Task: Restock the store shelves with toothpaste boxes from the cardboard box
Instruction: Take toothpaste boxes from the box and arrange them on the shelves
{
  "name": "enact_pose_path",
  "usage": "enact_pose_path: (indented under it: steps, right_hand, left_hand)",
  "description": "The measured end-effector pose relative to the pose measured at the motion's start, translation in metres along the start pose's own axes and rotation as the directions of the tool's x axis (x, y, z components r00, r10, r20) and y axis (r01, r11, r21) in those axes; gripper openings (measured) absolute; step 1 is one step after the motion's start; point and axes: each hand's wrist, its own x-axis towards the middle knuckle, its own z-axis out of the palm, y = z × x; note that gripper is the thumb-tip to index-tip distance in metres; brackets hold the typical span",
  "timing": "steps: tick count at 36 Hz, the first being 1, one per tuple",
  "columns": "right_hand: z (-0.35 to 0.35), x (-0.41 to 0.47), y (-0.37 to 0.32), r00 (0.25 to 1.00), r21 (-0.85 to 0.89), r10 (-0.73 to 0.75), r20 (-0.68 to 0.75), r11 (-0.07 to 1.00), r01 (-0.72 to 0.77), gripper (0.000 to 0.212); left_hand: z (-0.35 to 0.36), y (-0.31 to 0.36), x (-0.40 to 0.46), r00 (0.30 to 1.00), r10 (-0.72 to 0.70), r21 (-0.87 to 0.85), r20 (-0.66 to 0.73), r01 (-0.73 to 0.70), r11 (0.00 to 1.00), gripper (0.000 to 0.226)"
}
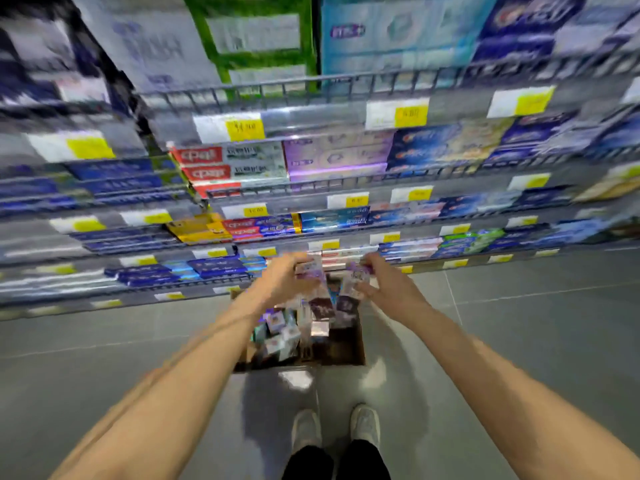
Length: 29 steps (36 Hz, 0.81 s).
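Two pale sneakers stand on the grey tiled floor, just behind an open brown cardboard box packed with small toothpaste boxes. Above it, the left hand grips a purple-and-white toothpaste box, fingers curled round it; the right hand grips another purple box the same way. Both are held near the lowest wire-fronted store shelves, which are blurred.
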Motion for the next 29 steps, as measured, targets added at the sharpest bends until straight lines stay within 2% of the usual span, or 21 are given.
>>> enact_pose_path:
  steps: [3,9,11,17,21,25,26,29]
  right_hand:
    - [-0.032,-0.015,-0.04,0.993,0.061,-0.066,-0.095,0.996,0.072,0.038]
    - [-0.089,-0.032,-0.113,0.966,0.117,-0.223,-0.133,0.964,0.238,0.05]
    - [-0.107,-0.042,-0.136,0.952,0.176,-0.262,-0.157,0.941,0.288,0.051]
    - [-0.132,-0.06,-0.175,0.938,0.419,-0.248,-0.244,0.845,0.332,0.033]
    - [-0.153,-0.084,-0.202,0.929,0.5,-0.265,-0.258,0.786,0.363,0.023]
    - [-0.171,-0.109,-0.229,0.908,0.468,-0.306,-0.286,0.782,0.411,0.03]
    - [-0.175,-0.114,-0.237,0.904,0.461,-0.327,-0.275,0.78,0.423,0.03]
    - [-0.184,-0.134,-0.266,0.888,0.501,-0.378,-0.262,0.733,0.46,0.026]
  left_hand:
    - [-0.039,0.023,-0.016,1.0,0.024,-0.084,-0.006,-0.024,0.996,0.03]
    - [-0.097,0.082,-0.045,0.99,0.078,-0.144,-0.118,-0.095,0.985,0.019]
    - [-0.113,0.102,-0.062,0.976,0.075,-0.205,-0.204,-0.117,0.972,0.021]
    - [-0.139,0.14,-0.092,0.916,0.079,-0.257,-0.394,-0.193,0.947,0.015]
    - [-0.162,0.162,-0.123,0.912,0.11,-0.214,-0.394,-0.207,0.955,0.018]
    - [-0.182,0.188,-0.162,0.912,0.124,-0.166,-0.39,-0.203,0.965,0.047]
    - [-0.188,0.195,-0.171,0.908,0.134,-0.162,-0.398,-0.213,0.963,0.048]
    - [-0.209,0.212,-0.198,0.883,0.139,-0.172,-0.448,-0.238,0.956,0.027]
